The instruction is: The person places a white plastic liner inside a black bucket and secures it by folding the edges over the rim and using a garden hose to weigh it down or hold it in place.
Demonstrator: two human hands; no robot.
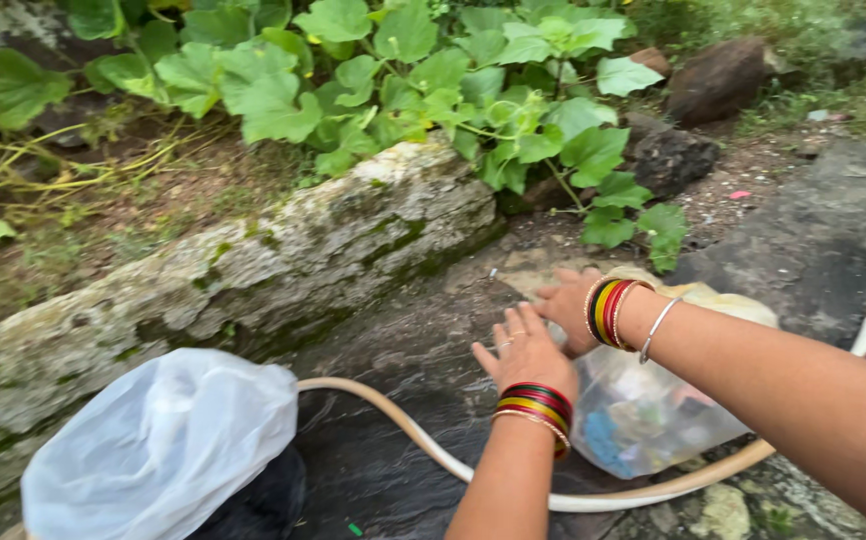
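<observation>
My left hand is spread flat with fingers apart, just above the wet dark stone, and holds nothing. It wears red, yellow and green bangles at the wrist. My right hand, also with bangles and a thin silver one, lies with fingers apart on the top of a clear plastic bag. The bag is stuffed with mixed scraps, some blue. The left hand is close beside the bag's left edge.
A beige hose curves across the stone, under the bag and up to the right edge. A white plastic bag over something black sits at lower left. A mossy rock ledge, leafy vines and dark rocks lie beyond.
</observation>
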